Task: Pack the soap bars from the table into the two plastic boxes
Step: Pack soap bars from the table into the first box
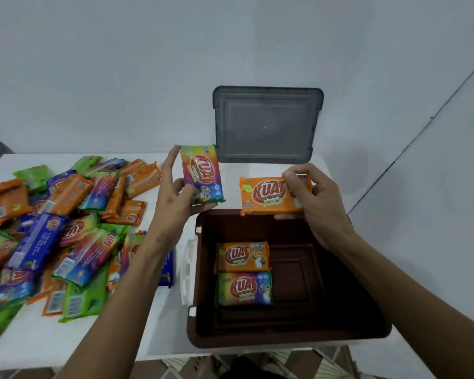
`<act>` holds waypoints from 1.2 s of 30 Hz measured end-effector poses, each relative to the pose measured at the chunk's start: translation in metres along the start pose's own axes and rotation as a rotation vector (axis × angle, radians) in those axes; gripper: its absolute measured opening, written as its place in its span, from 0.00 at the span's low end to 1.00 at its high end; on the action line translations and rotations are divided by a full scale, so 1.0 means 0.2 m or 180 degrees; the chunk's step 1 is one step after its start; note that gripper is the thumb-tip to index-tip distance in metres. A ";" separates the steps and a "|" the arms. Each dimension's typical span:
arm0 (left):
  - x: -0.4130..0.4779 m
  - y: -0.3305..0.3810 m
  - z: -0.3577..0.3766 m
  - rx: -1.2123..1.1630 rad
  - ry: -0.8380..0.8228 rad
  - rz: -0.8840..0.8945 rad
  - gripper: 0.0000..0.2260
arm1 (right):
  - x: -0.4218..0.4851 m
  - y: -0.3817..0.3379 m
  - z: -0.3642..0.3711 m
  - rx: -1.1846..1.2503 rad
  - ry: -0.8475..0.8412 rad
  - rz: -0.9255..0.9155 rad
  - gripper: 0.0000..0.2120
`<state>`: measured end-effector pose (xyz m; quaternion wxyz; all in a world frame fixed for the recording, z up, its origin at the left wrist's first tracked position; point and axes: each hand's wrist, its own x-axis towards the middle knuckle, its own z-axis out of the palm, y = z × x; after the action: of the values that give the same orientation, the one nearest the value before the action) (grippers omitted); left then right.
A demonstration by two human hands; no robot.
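Note:
My left hand (173,192) holds a rainbow-wrapped soap bar (203,175) upright above the table, just left of the brown plastic box (340,324). Over the box's far rim, my right hand (315,195) grips an orange soap bar (268,195) by its right end. Two bars lie flat on the box floor at the left: an orange bar (242,257) and a rainbow bar (244,288) in front of it. A heap of soap bars (66,231) in orange, green, blue and rainbow wrappers covers the left of the white table (153,329).
A grey lid (266,124) leans upright against the wall behind the box. A white plastic piece (186,272) lies along the box's left side. The table's front edge runs just below the box, with feet and patterned floor beneath.

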<state>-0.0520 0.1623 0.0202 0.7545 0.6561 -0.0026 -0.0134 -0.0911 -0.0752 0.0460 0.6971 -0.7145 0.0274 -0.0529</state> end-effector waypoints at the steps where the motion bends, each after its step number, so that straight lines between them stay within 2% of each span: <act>1: 0.00 0.00 0.01 -0.0093 0.0027 -0.0015 0.34 | -0.01 0.01 -0.01 -0.0001 -0.0074 0.0034 0.06; 5: -0.01 0.00 0.04 -0.0304 0.0111 0.0000 0.37 | -0.07 0.07 -0.02 0.0109 -0.0506 0.0349 0.02; 13: -0.01 -0.05 0.07 -0.0506 0.0310 -0.0152 0.26 | -0.14 0.20 0.02 -0.0437 -0.1367 0.0783 0.06; 16: -0.01 -0.07 0.08 -0.0446 0.0318 -0.0200 0.24 | -0.15 0.28 0.07 -0.0593 -0.1474 0.0958 0.07; 20: 0.00 -0.08 0.06 -0.0408 0.0261 -0.0269 0.23 | -0.14 0.40 0.10 -0.0629 -0.1254 0.1236 0.07; 25: 0.02 -0.08 0.06 -0.0376 0.0223 -0.0285 0.23 | -0.14 0.47 0.08 -0.2192 -0.1203 0.0580 0.10; 32: 0.01 -0.08 0.05 -0.0472 0.0160 -0.0222 0.23 | -0.15 0.49 0.09 -0.2853 -0.1217 0.0193 0.15; 36: 0.00 -0.07 0.06 -0.0490 0.0175 -0.0220 0.23 | -0.13 0.46 0.07 -0.3231 -0.1462 0.0186 0.15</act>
<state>-0.0522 0.1485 0.0072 0.8016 0.5960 0.0418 -0.0215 -0.1124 -0.0603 -0.0464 0.2547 -0.9527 -0.0834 0.1434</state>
